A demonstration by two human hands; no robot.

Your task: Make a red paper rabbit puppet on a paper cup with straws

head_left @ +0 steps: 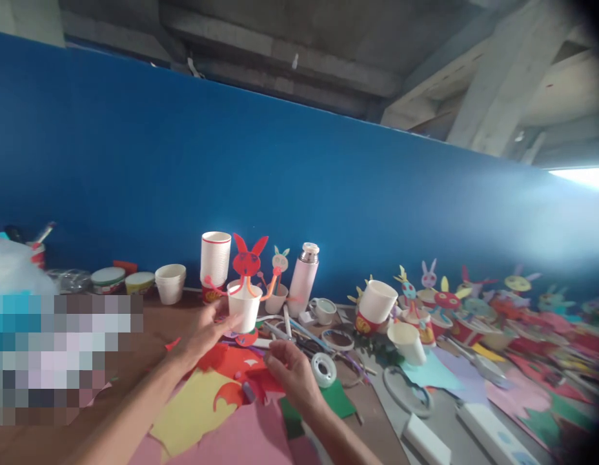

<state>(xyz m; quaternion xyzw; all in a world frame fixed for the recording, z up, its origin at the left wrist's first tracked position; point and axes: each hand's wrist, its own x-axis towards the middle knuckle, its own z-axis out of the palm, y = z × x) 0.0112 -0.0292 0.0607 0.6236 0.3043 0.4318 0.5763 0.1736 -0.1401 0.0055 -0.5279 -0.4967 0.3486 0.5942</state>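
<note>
My left hand (213, 328) is closed round the left side of a white paper cup (244, 309), thumb across its front. Out of the cup rises a red paper rabbit figure (246, 263) with long ears and thin arms ending in round paws. My right hand (294, 371) hovers low to the right of the cup, fingers loosely bent, with no object visible in it. Red paper (226, 361) lies beneath both hands, with yellow paper (190, 410) and pink paper (246, 436) nearer me. A roll of white tape (323, 369) sits beside my right hand.
Behind stand a stack of paper cups (215, 258), a pale rabbit figure (280, 261) in a cup and a pink thermos (304, 279). Several finished paper figures (445, 300) crowd the right. Lidded tubs (108, 279) stand left, and a blue partition (261, 161) closes the back.
</note>
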